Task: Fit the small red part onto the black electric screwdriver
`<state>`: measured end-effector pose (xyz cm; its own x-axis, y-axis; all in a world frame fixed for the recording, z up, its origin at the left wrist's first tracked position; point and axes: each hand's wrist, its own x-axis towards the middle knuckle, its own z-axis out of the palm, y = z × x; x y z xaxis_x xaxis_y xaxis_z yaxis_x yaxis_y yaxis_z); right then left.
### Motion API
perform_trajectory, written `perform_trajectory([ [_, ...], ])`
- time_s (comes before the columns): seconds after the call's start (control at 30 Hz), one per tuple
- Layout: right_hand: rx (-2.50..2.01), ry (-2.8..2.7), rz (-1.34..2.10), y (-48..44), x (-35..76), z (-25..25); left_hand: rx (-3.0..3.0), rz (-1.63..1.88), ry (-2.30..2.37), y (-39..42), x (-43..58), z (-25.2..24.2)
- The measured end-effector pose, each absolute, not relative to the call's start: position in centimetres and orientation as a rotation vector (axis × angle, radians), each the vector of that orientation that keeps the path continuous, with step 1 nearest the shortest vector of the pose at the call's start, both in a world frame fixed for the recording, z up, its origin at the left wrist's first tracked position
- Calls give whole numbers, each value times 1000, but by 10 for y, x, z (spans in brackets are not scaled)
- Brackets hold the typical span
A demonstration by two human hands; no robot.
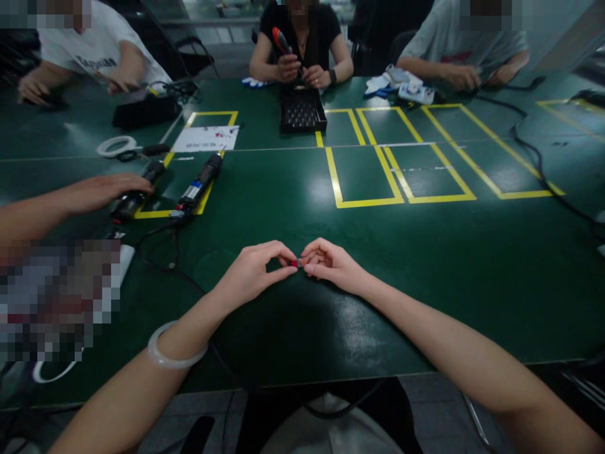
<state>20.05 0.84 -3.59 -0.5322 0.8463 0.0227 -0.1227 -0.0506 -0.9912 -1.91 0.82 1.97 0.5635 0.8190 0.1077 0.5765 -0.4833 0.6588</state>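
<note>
My left hand (255, 272) and my right hand (329, 263) meet just above the green table (293, 208), near its front edge. Both pinch one small red and silver part (297, 262) between thumb and fingertips, one hand at each end. The part is too small to name. A pale bangle (171, 354) sits on my left wrist.
Two black electric screwdrivers (198, 184) lie at the left on yellow tape, and a co-worker's hand (101, 191) rests on one. A black tray (302, 111) stands at the far middle, in front of a person holding a red tool (282, 40). Cables (534, 154) cross the right side.
</note>
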Motion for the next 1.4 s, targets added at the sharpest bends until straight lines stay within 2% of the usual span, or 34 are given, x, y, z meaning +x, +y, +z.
perform_trajectory([
  [0.3, -786, -1539, 1713, 9, 201, -36, 2493, 398, 1121, 17, -25, 15],
  [0.37, -794, -1519, 1700, 10, 203, -36, 2547, 416, 1350, 29, -44, 18],
  [0.47, -806, -1502, 1685, 10, 205, -35, 2523, 415, 1930, 48, -88, 21],
  [0.57, -810, -1495, 1680, 11, 206, -36, 2276, 378, 2444, 59, -137, 18],
  [0.67, -801, -1480, 1689, 11, 206, -38, 1981, 290, 2658, 65, -172, 13],
  [0.77, -797, -1440, 1709, 12, 205, -40, 1833, 66, 2667, 70, -184, 10],
  [1.0, -859, -1440, 1691, 13, 206, -39, 2036, -168, 2557, 73, -147, 6],
  [1.4, -836, -1419, 1625, 16, 206, -44, 2302, -99, 2487, 67, -80, -2],
])
